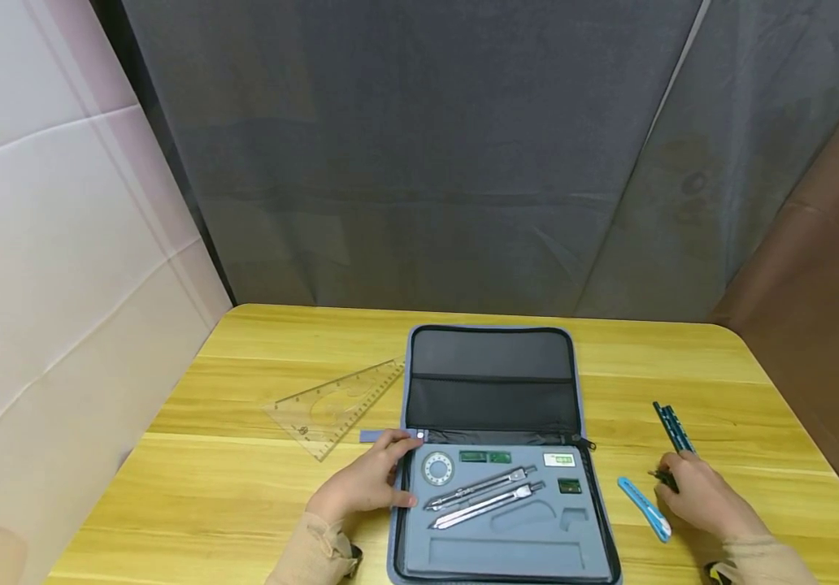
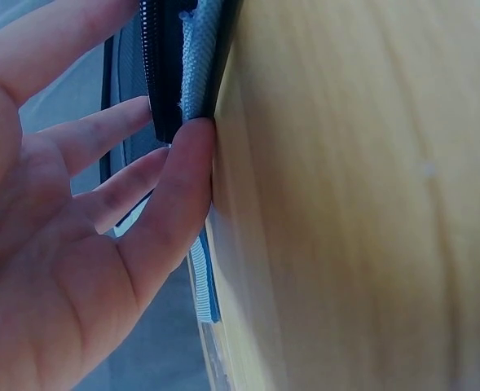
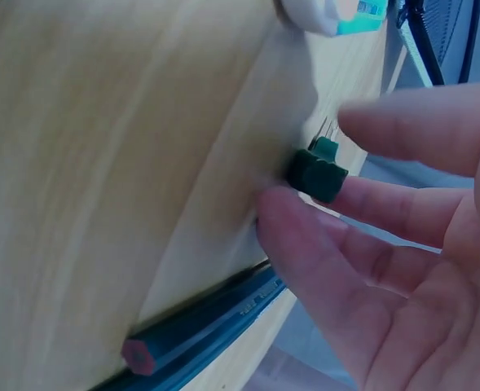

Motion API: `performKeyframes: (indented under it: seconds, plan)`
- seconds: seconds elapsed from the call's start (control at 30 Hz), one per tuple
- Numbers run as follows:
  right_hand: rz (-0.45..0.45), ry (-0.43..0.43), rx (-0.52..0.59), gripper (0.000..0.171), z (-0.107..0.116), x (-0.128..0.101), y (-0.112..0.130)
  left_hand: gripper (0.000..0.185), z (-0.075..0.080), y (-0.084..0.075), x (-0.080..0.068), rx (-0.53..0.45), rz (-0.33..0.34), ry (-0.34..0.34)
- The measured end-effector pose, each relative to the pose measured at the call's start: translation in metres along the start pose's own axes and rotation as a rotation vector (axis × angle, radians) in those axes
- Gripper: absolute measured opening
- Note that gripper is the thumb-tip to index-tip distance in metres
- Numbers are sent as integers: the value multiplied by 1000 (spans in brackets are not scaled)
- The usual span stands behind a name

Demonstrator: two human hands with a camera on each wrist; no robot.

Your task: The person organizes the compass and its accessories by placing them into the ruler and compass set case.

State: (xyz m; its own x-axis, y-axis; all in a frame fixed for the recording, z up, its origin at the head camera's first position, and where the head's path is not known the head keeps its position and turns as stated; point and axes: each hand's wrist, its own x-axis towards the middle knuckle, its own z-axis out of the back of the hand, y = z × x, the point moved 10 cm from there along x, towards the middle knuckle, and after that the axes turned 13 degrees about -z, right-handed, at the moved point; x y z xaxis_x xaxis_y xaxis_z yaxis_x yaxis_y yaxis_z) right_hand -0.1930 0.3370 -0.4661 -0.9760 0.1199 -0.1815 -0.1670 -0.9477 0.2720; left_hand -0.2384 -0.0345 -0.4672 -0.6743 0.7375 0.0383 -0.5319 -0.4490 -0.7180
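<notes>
My left hand (image 1: pixel 370 481) is at the left rim of an unzipped drawing-set case (image 1: pixel 505 555), its fingers touching the edge. In the left wrist view a finger (image 2: pixel 192 167) rests against the fabric rim (image 2: pixel 200 73). My right hand (image 1: pixel 708 494) is low over the table at the right, around a small dark green piece (image 3: pixel 317 173) with thin metal tips. Its fingers are extended beside the piece, and the blurred thumb (image 3: pixel 402 122) stands slightly apart from it. Dark green pencils (image 1: pixel 671 426) lie just beyond that hand. A blue utility knife (image 1: pixel 644 509) lies to its left.
Two metal compasses (image 1: pixel 485 505), a round white-ringed disc (image 1: pixel 437 469), small green boxes (image 1: pixel 484 457) and a white eraser-like block (image 1: pixel 559 460) sit in the grey insert. A clear set square (image 1: pixel 335 406) lies left of the raised lid (image 1: pixel 493 353).
</notes>
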Motion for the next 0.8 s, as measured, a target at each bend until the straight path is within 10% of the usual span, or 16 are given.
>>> performKeyframes:
  seconds: [0.8]
  plan:
    - [125, -71, -27, 19, 4, -1, 13, 73, -1, 1, 0, -12, 9, 3]
